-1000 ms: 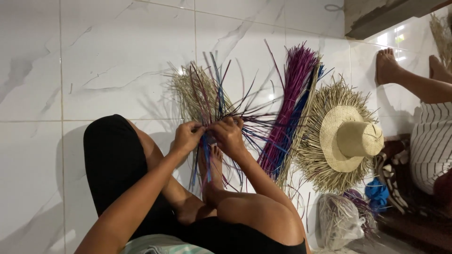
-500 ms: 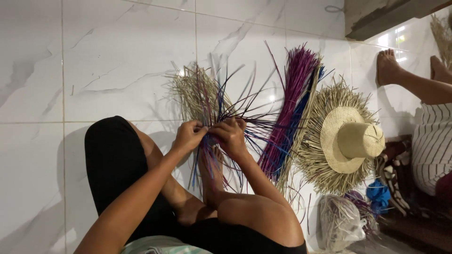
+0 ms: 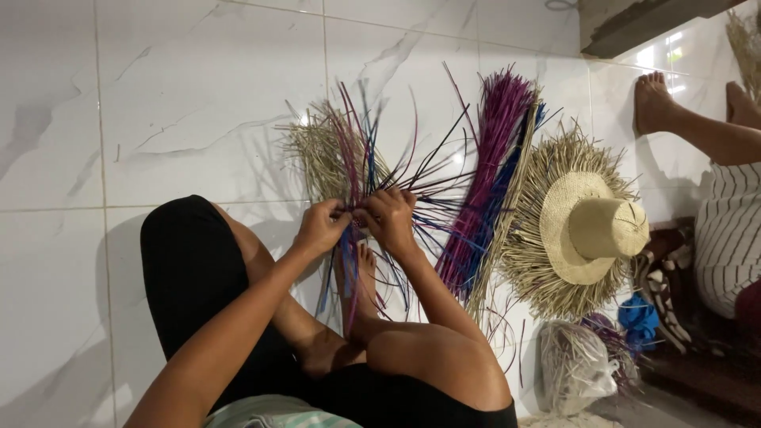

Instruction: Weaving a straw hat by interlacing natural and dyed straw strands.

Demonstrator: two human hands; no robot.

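I look down on my left hand [image 3: 321,226] and my right hand [image 3: 390,218], held close together just above my lap. Both have their fingers pressed together, pinching the crossing point of a loose bundle of thin straw-coloured, purple, blue and black weaving strands [image 3: 357,170]. The strands fan out from my fingers toward twelve o'clock, and a few blue and purple ends hang down toward six o'clock over my bare foot [image 3: 361,277]. The piece sits on the white marble-patterned tiled floor [image 3: 182,103], with my black-clad knee [image 3: 186,254] at nine o'clock of the hands.

At three o'clock of the work lies a long sheaf of magenta and blue dyed fibres [image 3: 487,182], and just beyond it a pale woven straw hat with an unfinished fringed brim [image 3: 587,226]. At five o'clock of the hat there is a clear plastic bag of pale straw [image 3: 575,364]. Another person's bare foot [image 3: 654,99] and striped garment [image 3: 729,230] show at the right edge, well apart from my hands.
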